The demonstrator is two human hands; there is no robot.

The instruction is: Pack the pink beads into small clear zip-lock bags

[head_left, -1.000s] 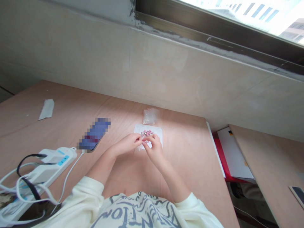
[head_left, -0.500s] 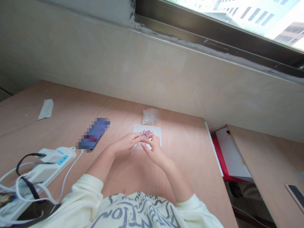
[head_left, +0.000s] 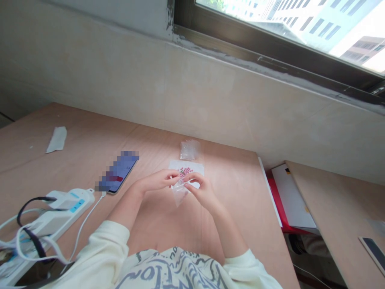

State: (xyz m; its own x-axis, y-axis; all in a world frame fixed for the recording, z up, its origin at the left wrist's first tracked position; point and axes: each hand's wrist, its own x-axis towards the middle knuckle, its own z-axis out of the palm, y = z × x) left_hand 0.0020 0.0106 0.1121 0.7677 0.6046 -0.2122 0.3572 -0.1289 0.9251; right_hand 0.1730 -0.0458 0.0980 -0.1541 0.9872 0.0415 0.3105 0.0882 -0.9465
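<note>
Between my hands hangs a small clear plastic bag (head_left: pixel 179 195), its lower corner pointing toward me. My left hand (head_left: pixel 161 179) pinches the bag's upper left edge, fingers closed. From the other side my right hand (head_left: pixel 200 188) grips the upper right edge between thumb and fingers. Just beyond the fingertips, a heap of small pink beads (head_left: pixel 187 171) lies on a white sheet of paper (head_left: pixel 198 165). Whether anything is inside the bag is too small to tell.
A stack of clear plastic bags (head_left: pixel 189 150) lies behind the paper. To the left are a phone (head_left: pixel 122 170) on a charging cable, a power strip (head_left: pixel 64 218) with tangled cords, and a paper scrap (head_left: pixel 57 139). The desk's right edge (head_left: pixel 275 224) borders a gap.
The clear bag has come up into plain view, held between both hands. My right hand has shifted slightly right and its fingers have closed on the bag.
</note>
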